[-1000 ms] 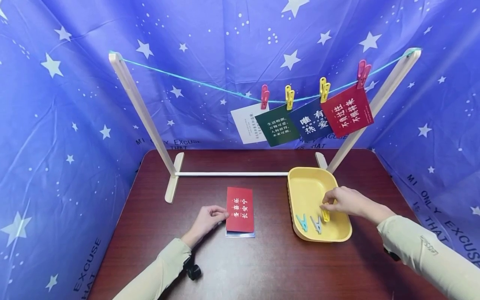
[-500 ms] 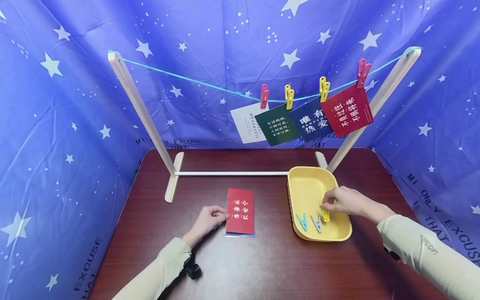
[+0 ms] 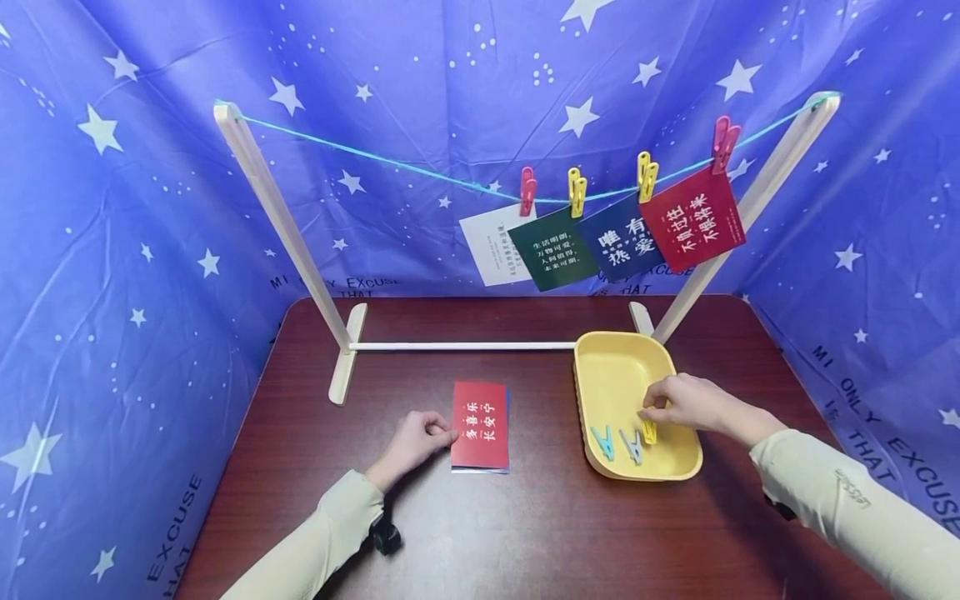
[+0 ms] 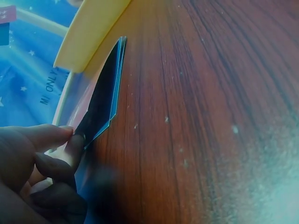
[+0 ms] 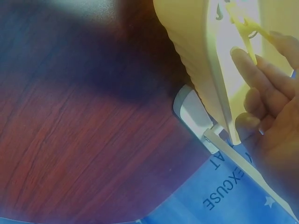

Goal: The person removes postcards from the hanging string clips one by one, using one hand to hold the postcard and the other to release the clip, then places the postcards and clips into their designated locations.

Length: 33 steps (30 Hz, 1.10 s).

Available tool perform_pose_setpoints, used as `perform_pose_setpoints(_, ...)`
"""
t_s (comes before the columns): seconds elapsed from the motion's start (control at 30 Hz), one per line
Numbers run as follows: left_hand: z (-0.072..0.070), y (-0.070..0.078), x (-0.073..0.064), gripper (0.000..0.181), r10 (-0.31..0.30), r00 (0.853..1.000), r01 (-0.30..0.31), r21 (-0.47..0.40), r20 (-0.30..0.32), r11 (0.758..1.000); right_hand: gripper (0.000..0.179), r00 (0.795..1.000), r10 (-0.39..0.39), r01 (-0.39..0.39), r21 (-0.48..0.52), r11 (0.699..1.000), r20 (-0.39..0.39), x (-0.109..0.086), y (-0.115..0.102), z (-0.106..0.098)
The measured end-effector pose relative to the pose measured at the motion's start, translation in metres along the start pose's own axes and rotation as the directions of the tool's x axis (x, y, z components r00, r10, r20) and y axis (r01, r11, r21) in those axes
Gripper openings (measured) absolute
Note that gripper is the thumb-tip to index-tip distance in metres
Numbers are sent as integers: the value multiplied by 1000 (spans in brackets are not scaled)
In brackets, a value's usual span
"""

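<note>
My left hand (image 3: 411, 443) pinches the left edge of a red card (image 3: 480, 454) with white characters, on top of a small stack. In the left wrist view the thumb and a finger (image 4: 60, 136) hold the card's near edge, its dark face (image 4: 102, 95) tilted over the cards below. Inside the yellow basket (image 3: 611, 367), my right hand (image 3: 693, 404) pinches a yellow clothespin (image 3: 649, 432), its legs spread between thumb and fingers in the right wrist view. A teal clothespin (image 3: 603, 443) and a grey clothespin (image 3: 633, 447) lie beside it on the basket floor.
Behind the hands stands a wooden frame (image 3: 281, 221) with a teal string (image 3: 360, 154). White (image 3: 483, 246), green (image 3: 551, 250), blue (image 3: 617, 237) and red (image 3: 697, 225) cards hang from it by pink and yellow clothespins. A starry blue cloth (image 3: 420, 75) surrounds the brown table (image 3: 420, 533).
The red card has slid slightly toward me over the stack, and a blue card's edge shows on its right. My right hand keeps its place in the basket.
</note>
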<state>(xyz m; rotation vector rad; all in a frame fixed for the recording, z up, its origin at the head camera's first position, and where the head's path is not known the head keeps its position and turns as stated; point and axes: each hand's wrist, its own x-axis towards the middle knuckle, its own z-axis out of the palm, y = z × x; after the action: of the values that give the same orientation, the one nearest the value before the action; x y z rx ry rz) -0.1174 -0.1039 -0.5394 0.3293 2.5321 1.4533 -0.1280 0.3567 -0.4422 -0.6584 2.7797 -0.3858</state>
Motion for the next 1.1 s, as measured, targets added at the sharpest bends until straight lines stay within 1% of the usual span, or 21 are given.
perform_pose_setpoints(0.1, 0, 2, 0, 14, 3, 1000, -3, 33, -2, 999, 13, 1000, 12, -12, -21, 1000, -5, 0, -2, -1)
perform_pose_setpoints(0.2, 0, 2, 1, 13, 2, 1000, -2, 39, -5, 999, 15, 1000, 31, -31, -28, 999, -1, 0, -5, -2)
perform_pose_setpoints(0.4, 1, -1, 3, 16, -20, 1000, 20, 29, -4, 999, 19, 998, 60, -60, 14, 998, 23, 3, -8, -2)
perform_pose_setpoints(0.5, 1, -2, 4, 17, -16, 1000, 16, 24, 4, 1000, 21, 995, 91, -92, 29, 995, 40, 1, -8, -1)
perform_pose_setpoints(0.6, 2, -2, 3, 16, -11, 1000, 11, 24, 7, 1000, 24, 989, 128, -131, 40, 991, 74, -1, -9, 3)
perform_pose_setpoints(0.77, 2, -1, 2, 15, -12, 1000, 12, 19, -3, 1000, 29, 970, 197, -208, 62, 976, 144, 0, -13, 12)
perform_pose_setpoints(0.83, 2, -2, 2, 15, -11, 1000, 11, 20, -6, 1000, 30, 964, 217, -229, 65, 971, 156, 0, -15, 14)
perform_pose_setpoints(0.97, 2, -4, 3, 15, -13, 1000, 14, 25, -7, 1000, 31, 960, 239, -249, 56, 967, 149, 1, -16, 15)
perform_pose_setpoints(1.1, 1, -4, 3, 15, -11, 1000, 11, 35, -5, 999, 32, 951, 270, -282, 63, 957, 150, 2, -15, 20)
